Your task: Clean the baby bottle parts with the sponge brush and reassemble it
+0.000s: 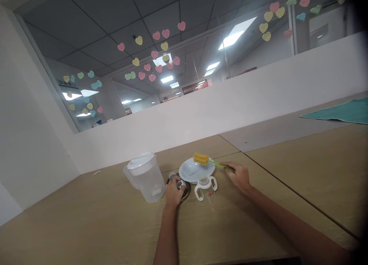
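My right hand [239, 176] is closed round the green handle of a bottle brush [200, 159]. The brush's yellow sponge head is over the white bowl [188, 177]; I cannot tell if it touches. In front of the bowl a clear baby bottle [209, 192] with two white handles stands upright, its top uncovered. My left hand [173, 192] reaches over a dark round dish [186, 192], its fingers curled on a small white bottle part [181, 184], partly hidden by them. A small clear piece [172, 175] shows just beyond those fingers.
Left of the dish stands a translucent lidded pitcher [150, 182]. A teal cloth [342, 111] lies at the far right. Seams run across the wooden table [115, 226]. Behind it rises a white low wall [184, 119] with a window above, dotted with heart-shaped notes.
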`<state>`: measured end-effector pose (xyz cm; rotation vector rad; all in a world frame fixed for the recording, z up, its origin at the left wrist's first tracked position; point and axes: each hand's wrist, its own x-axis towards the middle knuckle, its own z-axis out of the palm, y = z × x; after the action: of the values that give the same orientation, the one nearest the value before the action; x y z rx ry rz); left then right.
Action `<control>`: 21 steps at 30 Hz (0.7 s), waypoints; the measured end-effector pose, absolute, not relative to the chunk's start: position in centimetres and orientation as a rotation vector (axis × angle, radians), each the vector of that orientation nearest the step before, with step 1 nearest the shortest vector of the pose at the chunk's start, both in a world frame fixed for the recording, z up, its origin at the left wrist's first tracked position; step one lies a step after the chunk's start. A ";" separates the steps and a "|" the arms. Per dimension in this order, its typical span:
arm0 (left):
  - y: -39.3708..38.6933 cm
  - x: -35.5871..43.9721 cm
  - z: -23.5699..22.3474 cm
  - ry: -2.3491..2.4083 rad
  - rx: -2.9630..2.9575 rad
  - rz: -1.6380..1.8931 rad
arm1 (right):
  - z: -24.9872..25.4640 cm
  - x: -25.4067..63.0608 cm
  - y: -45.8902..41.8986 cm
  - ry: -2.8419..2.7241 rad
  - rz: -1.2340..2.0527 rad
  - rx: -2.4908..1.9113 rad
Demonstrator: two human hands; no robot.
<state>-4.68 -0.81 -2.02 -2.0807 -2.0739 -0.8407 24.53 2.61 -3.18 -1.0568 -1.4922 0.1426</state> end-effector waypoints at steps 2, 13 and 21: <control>-0.9 -4.6 -2.0 -2.102 -2.089 -0.779 | -3.2 24.5 2.6 -1.490 0.151 -1.060; -2.0 -3.9 -1.0 -1.845 -1.988 -0.994 | -3.1 24.4 2.5 -1.492 0.157 -1.101; -3.7 3.6 -1.2 -1.306 -2.418 -1.111 | -2.9 24.5 2.5 -1.501 0.152 -1.093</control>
<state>3.57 -3.68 -1.19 -2.4182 -1.3059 -1.1113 24.46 2.50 -2.94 -1.0927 -1.5015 0.1518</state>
